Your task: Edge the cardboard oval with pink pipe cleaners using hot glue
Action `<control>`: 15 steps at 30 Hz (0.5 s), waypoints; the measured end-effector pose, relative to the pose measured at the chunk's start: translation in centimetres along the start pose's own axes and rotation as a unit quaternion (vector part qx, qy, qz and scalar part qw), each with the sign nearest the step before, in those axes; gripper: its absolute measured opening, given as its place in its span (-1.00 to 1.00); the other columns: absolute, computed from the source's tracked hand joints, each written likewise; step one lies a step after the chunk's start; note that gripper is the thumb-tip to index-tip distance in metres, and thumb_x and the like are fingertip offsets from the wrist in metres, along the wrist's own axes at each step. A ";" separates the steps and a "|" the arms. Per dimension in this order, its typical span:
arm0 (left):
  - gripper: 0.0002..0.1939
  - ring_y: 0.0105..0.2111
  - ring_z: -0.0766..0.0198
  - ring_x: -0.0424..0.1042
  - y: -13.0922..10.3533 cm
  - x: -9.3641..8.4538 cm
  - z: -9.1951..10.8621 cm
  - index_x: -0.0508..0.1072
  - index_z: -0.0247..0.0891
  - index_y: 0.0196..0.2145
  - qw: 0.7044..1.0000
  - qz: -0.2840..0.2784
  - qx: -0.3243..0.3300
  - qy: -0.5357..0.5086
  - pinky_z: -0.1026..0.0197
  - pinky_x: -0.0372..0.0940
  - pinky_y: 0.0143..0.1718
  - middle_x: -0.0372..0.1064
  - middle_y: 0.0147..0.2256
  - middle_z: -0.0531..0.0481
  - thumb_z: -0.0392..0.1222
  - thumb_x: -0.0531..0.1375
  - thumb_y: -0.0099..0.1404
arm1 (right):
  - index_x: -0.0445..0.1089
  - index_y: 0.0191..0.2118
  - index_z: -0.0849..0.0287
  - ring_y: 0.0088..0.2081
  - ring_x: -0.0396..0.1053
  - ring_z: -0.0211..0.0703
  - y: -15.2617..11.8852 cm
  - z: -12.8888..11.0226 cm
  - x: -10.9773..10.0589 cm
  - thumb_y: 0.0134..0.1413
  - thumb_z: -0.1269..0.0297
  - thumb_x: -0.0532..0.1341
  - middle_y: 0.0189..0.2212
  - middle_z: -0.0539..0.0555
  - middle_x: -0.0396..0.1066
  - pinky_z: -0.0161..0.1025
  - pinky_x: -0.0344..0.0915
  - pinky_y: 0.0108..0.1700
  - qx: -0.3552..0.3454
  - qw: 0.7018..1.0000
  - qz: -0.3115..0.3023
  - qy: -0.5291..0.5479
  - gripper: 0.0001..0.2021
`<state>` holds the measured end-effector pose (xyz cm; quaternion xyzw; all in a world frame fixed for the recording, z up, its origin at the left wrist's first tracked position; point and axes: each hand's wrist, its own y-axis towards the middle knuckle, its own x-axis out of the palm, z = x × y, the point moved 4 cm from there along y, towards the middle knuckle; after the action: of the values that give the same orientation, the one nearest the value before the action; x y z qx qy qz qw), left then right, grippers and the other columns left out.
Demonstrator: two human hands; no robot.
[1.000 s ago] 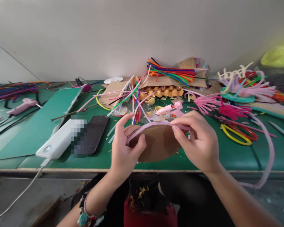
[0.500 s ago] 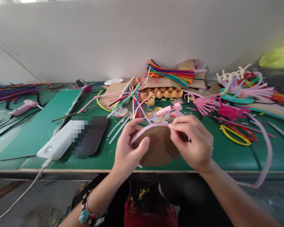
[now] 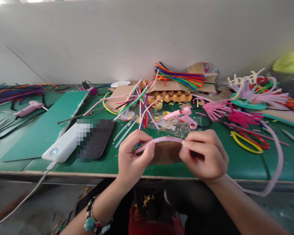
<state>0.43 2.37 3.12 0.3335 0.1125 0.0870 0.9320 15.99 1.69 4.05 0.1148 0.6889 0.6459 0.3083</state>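
Note:
A curved piece of brown cardboard (image 3: 167, 153) is held between my hands above the table's front edge. Along its upper rim runs a pale pink pipe cleaner (image 3: 168, 139), whose long loose end loops out past my right forearm. My left hand (image 3: 134, 153) pinches rim and pipe cleaner together at the left, thumb in front and fingers behind. At the right, my right hand (image 3: 204, 155) presses the pipe cleaner to the rim between thumb and index finger. The cardboard's side edges are partly hidden by my hands.
Beyond my hands lies a pink glue gun (image 3: 177, 115). Bundled pipe cleaners (image 3: 178, 76) rest over an egg carton (image 3: 171, 97). To the left are a white power bank (image 3: 61, 147) and a dark phone (image 3: 101, 138). Pink tassels (image 3: 245, 116) and yellow loops (image 3: 246, 143) lie right.
The cardboard has tipped so its face looks narrower and its rim shows more. My right hand has slid slightly right and down along the rim. My left thumb now presses on the pipe cleaner.

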 end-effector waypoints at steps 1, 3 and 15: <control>-0.85 -0.60 0.43 0.20 0.0 0.0 0.1 0.30 -0.28 -0.60 1.000 0.002 0.006 0.001 0.38 0.12 -0.58 0.20 -0.63 0.11 -0.37 0.10 0.09 | 0.24 -0.36 0.23 -0.46 0.23 -0.30 0.0 0.0 0.0 -0.15 0.63 0.16 -0.46 0.06 0.29 -0.29 0.21 -0.50 0.002 1.000 0.003 0.002 -0.79; -0.85 -0.60 0.43 0.20 -0.1 -0.1 0.2 0.30 -0.28 -0.60 1.000 0.004 0.023 0.003 0.38 0.12 -0.57 0.21 -0.62 0.11 -0.38 0.11 0.10 | 0.22 -0.36 0.22 -0.48 0.21 -0.31 0.1 0.0 0.1 -0.16 0.62 0.16 -0.47 0.05 0.28 -0.30 0.19 -0.51 0.004 1.000 0.002 0.005 -0.79; -0.88 -0.54 0.41 0.30 0.5 -0.3 -0.1 0.39 -0.29 -0.49 0.993 -0.013 0.058 0.106 0.37 0.23 -0.50 0.37 -0.54 0.07 -0.42 0.11 0.11 | 0.19 -0.34 0.18 -0.51 0.19 -0.31 0.5 0.7 -0.7 -0.12 0.55 0.16 -0.51 0.01 0.28 -0.32 0.17 -0.54 -0.018 0.998 -0.007 -0.054 -0.80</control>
<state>0.09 2.69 3.41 0.3747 0.2194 0.1034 0.8949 16.84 1.90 4.73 0.1389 0.6603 0.6489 0.3516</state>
